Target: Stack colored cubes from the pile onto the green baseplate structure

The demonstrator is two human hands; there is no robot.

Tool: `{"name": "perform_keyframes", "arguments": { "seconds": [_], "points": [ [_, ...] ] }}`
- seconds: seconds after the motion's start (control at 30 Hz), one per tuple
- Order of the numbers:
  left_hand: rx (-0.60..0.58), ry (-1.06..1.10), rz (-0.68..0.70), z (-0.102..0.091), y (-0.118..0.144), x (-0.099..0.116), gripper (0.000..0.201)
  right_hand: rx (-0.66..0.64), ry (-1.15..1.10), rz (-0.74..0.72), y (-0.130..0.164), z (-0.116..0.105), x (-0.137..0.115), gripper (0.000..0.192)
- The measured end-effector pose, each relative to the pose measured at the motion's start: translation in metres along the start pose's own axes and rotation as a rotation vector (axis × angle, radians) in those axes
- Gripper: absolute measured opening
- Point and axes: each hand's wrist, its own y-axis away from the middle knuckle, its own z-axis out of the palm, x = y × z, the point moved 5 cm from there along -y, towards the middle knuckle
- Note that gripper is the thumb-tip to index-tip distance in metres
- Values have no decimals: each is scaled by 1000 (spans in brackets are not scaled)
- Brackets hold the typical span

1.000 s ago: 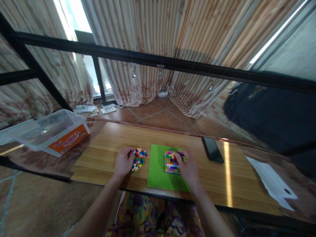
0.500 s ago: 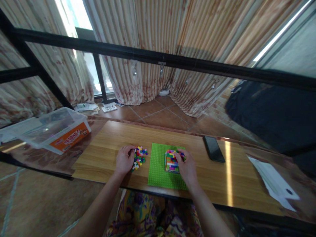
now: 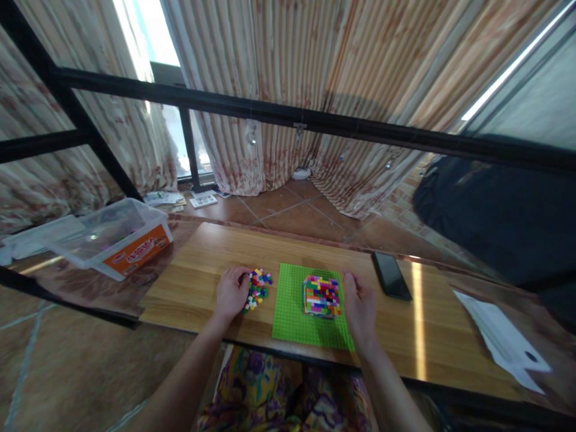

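Observation:
A green baseplate [image 3: 292, 306] lies on the wooden table [image 3: 193, 273] in front of me. On its right half stands a multicoloured block of small bricks [image 3: 321, 295]. My right hand [image 3: 360, 309] rests just right of that block, at the plate's right edge, fingers loosely curled, holding nothing that I can see. A small pile of loose coloured bricks [image 3: 258, 288] lies left of the plate. My left hand [image 3: 231, 293] rests against that pile with its fingers curled at the bricks; whether it holds one is hidden.
A black phone [image 3: 390, 275] lies right of the plate. White paper [image 3: 499, 339] sits at the far right. A clear plastic box with an orange label [image 3: 119, 240] stands at the far left. A black frame bar [image 3: 315, 123] crosses behind the table.
My right hand has come off the top of the brick block and moved to its right side. The left hand stays at the loose bricks. The camera shifted slightly.

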Motion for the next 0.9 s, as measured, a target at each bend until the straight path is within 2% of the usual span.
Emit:
{"name": "perform_keyframes", "arguments": {
  "seconds": [0.1,0.17,0.33,0.43,0.57,0.73,0.9],
  "points": [
    [4,3,0,0,0,1,22,10,-7,-15,1,-1,-22,37],
    [8,8,-3,-1,1,1,22,-38,-18,-69,7,9,-40,31],
    [-5,1,3,-1,1,4,23,-362,63,-266,36,61,-73,25],
    [-12,-12,55,-1,0,7,26,-472,217,-327,50,95,-71,29],
    [-52,-58,141,2,-1,11,31,-487,450,-325,52,127,-54,27],
    [-101,-112,161,5,0,12,33,-504,563,-295,47,149,-46,15],
    [-125,-118,170,5,1,13,31,-529,601,-278,46,158,-47,13]
  ]
}}
